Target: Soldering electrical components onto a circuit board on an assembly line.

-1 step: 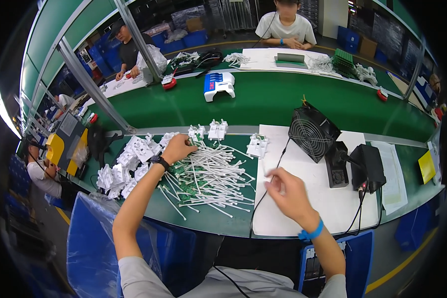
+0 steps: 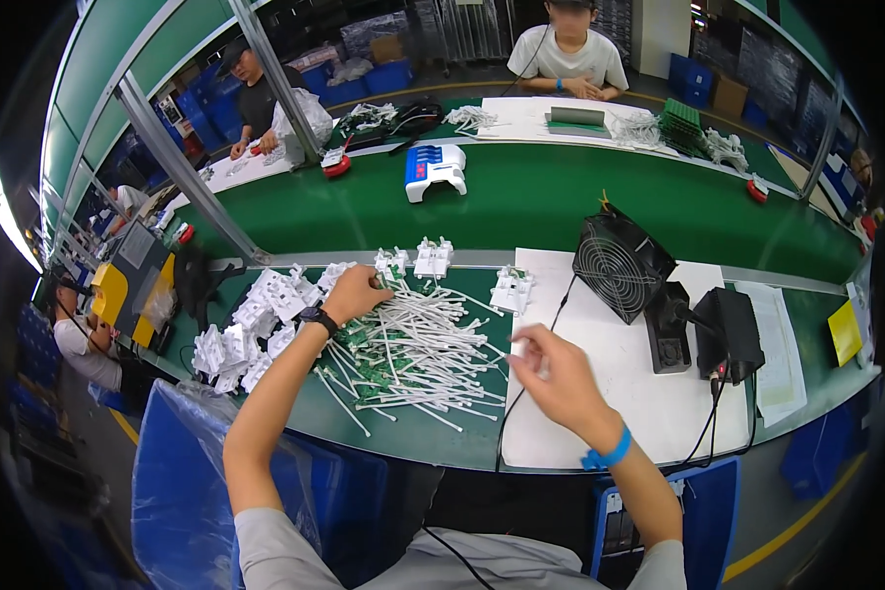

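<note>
Far L of the L fingers is a yellow/grey unit (image 2: 133, 285), and below them on the near L, off the table (image 2: 442, 450), a blue bin (image 2: 182, 492). Just L of these fingers, a heap of white plastic pcs (image 2: 256, 320). L hand (image 2: 356, 295), w/ black watch (image 2: 317, 317): fingers bent in at the far L edge of the white cables w/ green PCBs (image 2: 423, 344), which fan out from there toward the R fingers. Just beyond the L fingertips, slightly R, two white holders (image 2: 433, 258); well past those, a blue/white cover (image 2: 435, 174) on the green belt (image 2: 580, 192). Third holder (image 2: 511, 290) is just beyond the R fingers. R hand (image 2: 560, 379), w/ blue wristband (image 2: 610, 450): thumb & forefinger curved toward each other near the cables' R ends, at the L edge of a white sheet (image 2: 659, 423). View's too small to tell if either hand's fingers grip anything. R of the R fingers: black fan (image 2: 619, 261), black block (image 2: 667, 329), black box (image 2: 730, 334) w/ tiny red light, papers (image 2: 779, 364), yellow card (image 2: 844, 331).
</note>
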### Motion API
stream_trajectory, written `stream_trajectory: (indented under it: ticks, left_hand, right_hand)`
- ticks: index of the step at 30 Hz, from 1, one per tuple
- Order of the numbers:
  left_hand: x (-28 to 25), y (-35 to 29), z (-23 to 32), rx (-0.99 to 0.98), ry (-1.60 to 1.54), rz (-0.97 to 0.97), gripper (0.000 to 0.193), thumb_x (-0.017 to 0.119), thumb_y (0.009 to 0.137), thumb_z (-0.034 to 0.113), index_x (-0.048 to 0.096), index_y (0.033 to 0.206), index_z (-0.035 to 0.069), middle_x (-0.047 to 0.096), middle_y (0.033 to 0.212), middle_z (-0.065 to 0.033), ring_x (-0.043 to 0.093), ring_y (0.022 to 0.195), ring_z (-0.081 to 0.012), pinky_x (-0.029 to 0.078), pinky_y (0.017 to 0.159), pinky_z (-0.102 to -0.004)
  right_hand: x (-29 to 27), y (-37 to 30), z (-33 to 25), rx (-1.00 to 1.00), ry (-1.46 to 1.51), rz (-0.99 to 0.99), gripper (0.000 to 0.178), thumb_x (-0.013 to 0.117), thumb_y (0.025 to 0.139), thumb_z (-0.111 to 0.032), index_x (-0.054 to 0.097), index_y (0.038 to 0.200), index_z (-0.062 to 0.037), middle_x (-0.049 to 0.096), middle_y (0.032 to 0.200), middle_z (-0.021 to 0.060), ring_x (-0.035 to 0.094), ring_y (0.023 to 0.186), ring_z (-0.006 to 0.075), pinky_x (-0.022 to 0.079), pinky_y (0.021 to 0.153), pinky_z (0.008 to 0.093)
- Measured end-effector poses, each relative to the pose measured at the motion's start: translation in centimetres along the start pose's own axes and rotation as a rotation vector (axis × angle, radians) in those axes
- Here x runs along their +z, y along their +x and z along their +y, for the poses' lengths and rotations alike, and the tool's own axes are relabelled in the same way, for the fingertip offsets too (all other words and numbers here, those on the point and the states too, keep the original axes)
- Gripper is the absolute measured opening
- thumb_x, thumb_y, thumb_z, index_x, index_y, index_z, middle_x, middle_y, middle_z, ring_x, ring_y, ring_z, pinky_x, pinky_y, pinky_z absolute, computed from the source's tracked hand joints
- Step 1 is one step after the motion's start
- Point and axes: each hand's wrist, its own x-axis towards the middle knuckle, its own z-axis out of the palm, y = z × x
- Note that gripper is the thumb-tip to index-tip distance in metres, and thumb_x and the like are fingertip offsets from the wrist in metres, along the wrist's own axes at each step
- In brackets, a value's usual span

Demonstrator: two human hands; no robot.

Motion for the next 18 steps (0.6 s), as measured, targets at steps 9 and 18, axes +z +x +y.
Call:
stream_trajectory:
  ticks: [9, 18]
  left_hand:
    - [0.0, 0.8, 2.8, 0.063, 0.17, 0.061, 0.065, 0.08, 0.076, 0.022, 0.057, 0.131, -0.002, 0.063, 0.129, -0.0271, 0.061, 0.118, -0.0421, 0.051, 0.102, -0.0475]
    - [0.5, 0.1, 3.6, 0.556, 0.255, -0.06, 0.029, 0.064, 0.088, 0.028, 0.071, 0.09, -0.001, 0.068, 0.097, -0.0187, 0.065, 0.102, -0.0371, 0.05, 0.093, -0.0483]
  right_hand:
    - [11.1, 10.0, 5.7, -0.194, -0.332, 0.077, 0.07, 0.071, 0.094, -0.039, 0.048, 0.14, 0.0092, 0.055, 0.134, 0.0259, 0.054, 0.123, 0.0417, 0.042, 0.106, 0.0501]
    - [15.2, 12.3, 6.2, -0.209, -0.438, -0.004, 0.082, 0.077, 0.081, -0.05, 0.056, 0.131, 0.0109, 0.059, 0.115, 0.0225, 0.056, 0.115, 0.0379, 0.039, 0.108, 0.0507]
